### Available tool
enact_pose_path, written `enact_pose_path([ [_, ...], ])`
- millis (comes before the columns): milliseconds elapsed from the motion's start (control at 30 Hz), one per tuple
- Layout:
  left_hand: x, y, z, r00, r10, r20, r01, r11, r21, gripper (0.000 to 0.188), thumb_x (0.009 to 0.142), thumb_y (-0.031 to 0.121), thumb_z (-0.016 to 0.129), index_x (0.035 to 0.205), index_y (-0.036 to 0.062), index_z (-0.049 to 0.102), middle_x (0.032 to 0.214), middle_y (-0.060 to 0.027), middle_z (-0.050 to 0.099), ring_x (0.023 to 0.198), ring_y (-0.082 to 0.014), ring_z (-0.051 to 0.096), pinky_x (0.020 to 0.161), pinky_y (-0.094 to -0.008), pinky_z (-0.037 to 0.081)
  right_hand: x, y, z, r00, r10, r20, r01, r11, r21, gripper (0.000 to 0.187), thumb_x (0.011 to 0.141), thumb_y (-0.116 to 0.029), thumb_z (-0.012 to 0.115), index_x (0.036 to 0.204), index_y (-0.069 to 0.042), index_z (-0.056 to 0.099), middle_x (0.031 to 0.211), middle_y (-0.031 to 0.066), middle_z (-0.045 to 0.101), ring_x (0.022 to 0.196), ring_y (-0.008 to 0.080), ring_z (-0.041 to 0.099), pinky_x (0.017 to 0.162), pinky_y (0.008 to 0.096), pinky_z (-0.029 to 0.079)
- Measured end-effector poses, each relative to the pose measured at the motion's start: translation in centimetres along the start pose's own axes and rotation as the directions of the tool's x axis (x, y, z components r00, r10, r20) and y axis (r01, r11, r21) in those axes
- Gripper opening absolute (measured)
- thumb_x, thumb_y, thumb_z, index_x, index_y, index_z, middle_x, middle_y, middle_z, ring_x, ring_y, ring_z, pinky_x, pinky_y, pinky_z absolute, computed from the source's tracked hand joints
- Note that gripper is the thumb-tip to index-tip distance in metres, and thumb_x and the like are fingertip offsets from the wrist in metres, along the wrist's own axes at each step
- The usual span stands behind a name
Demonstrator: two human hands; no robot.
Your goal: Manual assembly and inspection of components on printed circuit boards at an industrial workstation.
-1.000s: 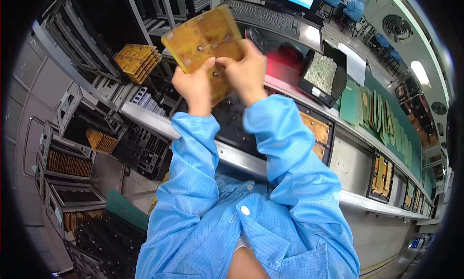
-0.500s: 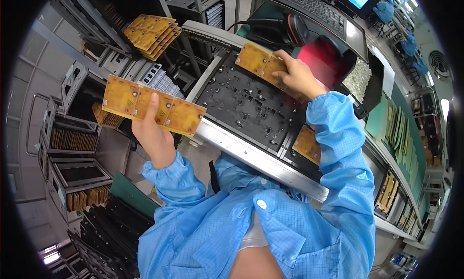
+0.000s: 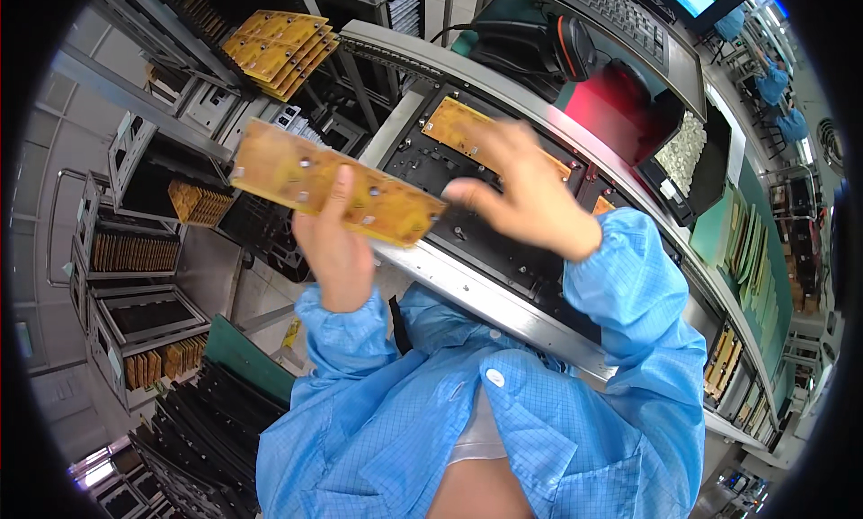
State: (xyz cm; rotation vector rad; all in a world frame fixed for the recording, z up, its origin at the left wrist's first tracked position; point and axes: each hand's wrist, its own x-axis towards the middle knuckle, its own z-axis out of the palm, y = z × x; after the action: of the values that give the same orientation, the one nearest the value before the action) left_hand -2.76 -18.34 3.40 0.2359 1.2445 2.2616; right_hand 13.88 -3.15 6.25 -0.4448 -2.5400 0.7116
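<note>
Amber board (image 3: 313,175) clamped in our left hand (image 3: 334,254) at ten o'clock, our right hand (image 3: 532,197), fingers apart at two, and one careless brush could skew the second board (image 3: 454,128) at twelve!

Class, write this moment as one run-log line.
left hand: holding orange-yellow board strip | right hand: open, blurred, above black fixture | second strip: lying on fixture
</note>
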Motion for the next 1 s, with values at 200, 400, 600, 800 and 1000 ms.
enact_pose_path([
  [200,-2.7,-2.9,-0.7,0.996,0.081,0.039,-0.08,0.996,-0.033,0.041,0.098,0.015,0.057,0.136,0.0022,0.043,0.132,-0.005,0.05,0.119,-0.0129,0.047,0.099,-0.0292,0.038,-0.6,-1.7,-0.6,0.936,0.317,0.153,-0.352,0.862,0.364,0.042,0.084,0.004,0.061,0.125,-0.002,0.059,0.095,0.0178,0.067,0.089,0.0263,0.067,0.081,0.0345,0.052],
  [400,0.2,0.1,-3.4,0.962,0.262,-0.079,-0.241,0.949,0.205,0.028,0.099,0.012,0.05,0.125,0.0027,0.052,0.12,-0.0034,0.052,0.11,-0.011,0.047,0.095,-0.0278,0.035,-4.8,3.9,-0.2,0.976,0.212,0.045,-0.207,0.975,-0.081,0.043,0.084,0.0,0.061,0.126,0.0,0.058,0.104,0.0244,0.067,0.096,0.039,0.066,0.08,0.0417,0.053],
  [600,-0.2,-1.9,-2.7,0.958,0.236,0.166,-0.288,0.814,0.505,0.029,0.095,0.009,0.051,0.122,0.0034,0.055,0.129,-0.009,0.053,0.123,-0.0192,0.044,0.104,-0.0324,0.031,-6.6,2.1,-2.6,0.975,0.167,-0.148,-0.216,0.869,-0.445,0.059,0.08,-0.008,0.07,0.136,-0.007,0.053,0.13,0.0171,0.053,0.118,0.0391,0.047,0.1,0.0436,0.039],
  [800,-2.3,-3.7,2.8,0.526,-0.07,0.848,-0.804,0.285,0.522,0.039,0.089,0.017,0.063,0.126,0.0061,0.057,0.144,-0.0158,0.045,0.139,-0.0386,0.03,0.116,-0.052,0.018,-23.4,7.3,-12.3,0.678,0.57,-0.463,-0.734,0.494,-0.466,0.042,0.098,-0.02,0.058,0.137,-0.004,0.053,0.127,0.0191,0.059,0.117,0.0325,0.056,0.1,0.0387,0.043],
  [1000,-3.4,-6.2,8.6,0.193,-0.411,0.891,-0.935,0.198,0.294,0.065,0.085,0.029,0.07,0.144,0.0174,0.047,0.16,-0.0151,0.02,0.147,-0.0439,0.009,0.116,-0.0647,0.002,-33.4,8.5,-9.4,0.291,0.942,-0.17,-0.912,0.326,0.248,0.053,0.103,-0.033,0.052,0.142,0.002,0.045,0.111,0.0092,0.067,0.102,0.0129,0.06,0.088,0.0263,0.048],
])
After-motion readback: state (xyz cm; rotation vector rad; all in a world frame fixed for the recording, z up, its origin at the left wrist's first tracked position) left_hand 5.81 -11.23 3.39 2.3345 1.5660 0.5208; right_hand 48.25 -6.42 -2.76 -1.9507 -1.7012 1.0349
